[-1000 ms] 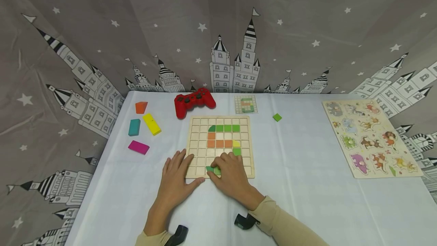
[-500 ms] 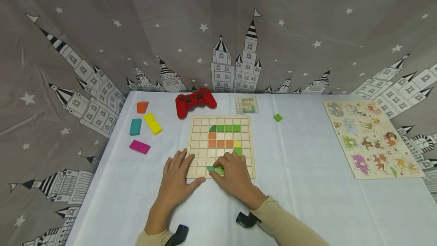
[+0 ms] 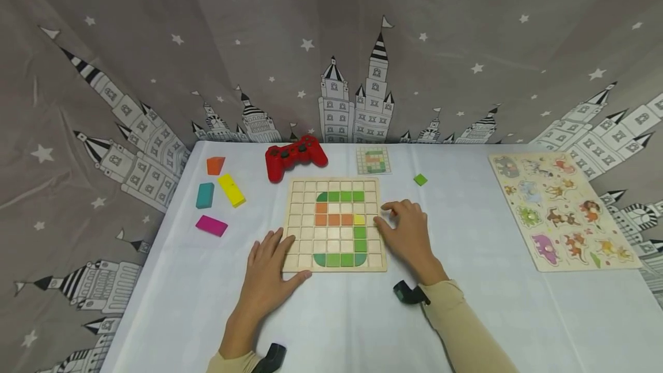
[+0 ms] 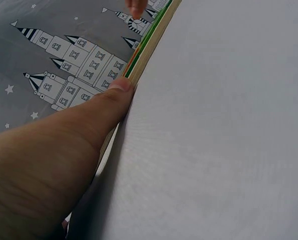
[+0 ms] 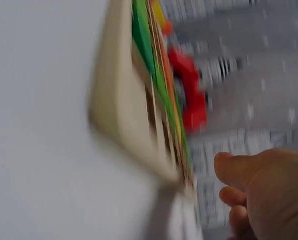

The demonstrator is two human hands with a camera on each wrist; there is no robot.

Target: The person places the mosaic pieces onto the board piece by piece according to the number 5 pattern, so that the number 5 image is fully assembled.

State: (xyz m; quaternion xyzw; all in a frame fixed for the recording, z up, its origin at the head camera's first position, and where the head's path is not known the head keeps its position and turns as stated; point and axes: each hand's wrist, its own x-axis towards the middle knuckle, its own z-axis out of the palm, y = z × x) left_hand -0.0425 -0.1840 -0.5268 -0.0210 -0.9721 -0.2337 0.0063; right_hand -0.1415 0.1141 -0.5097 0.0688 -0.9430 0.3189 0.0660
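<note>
Board: pale square wooden grid board, its tiles green, orange and one yellow
Controller: glossy red game controller
Blocks: orange, yellow, teal and magenta wooden blocks
Loose tile: small green square tile
Table: white cloth-covered table
Backdrop: grey curtain, white stars, black-and-white castles

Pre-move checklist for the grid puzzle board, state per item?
1. Left hand steadies the puzzle board at its near left corner: ok.
2. Right hand off the tiles, beside the board's right edge, holding nothing: ok.
3. Bottom green row seated flush: cannot tell.
4. Loose green tile lies unobstructed on the cloth beyond the right hand: ok.
5. Pattern card visible for comparison: ok; match to the board too small to tell.
</note>
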